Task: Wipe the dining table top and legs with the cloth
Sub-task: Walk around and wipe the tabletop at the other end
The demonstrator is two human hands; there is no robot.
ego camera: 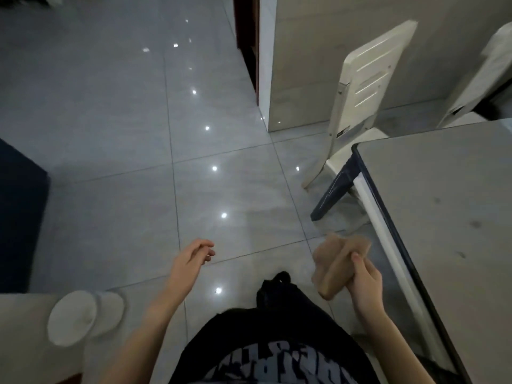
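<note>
The dining table fills the right side, with a grey top, a white edge band and a dark rim. One dark slanted table leg shows under its near corner. A folded tan cloth is gripped in my right hand, held in the air just left of the table's edge, apart from it. My left hand hangs over the floor with loosely curled fingers and nothing in it.
A cream chair stands at the table's far corner, a second one at the right edge. A wall corner and dark doorway lie behind. A dark blue block sits left, a round white stool at lower left.
</note>
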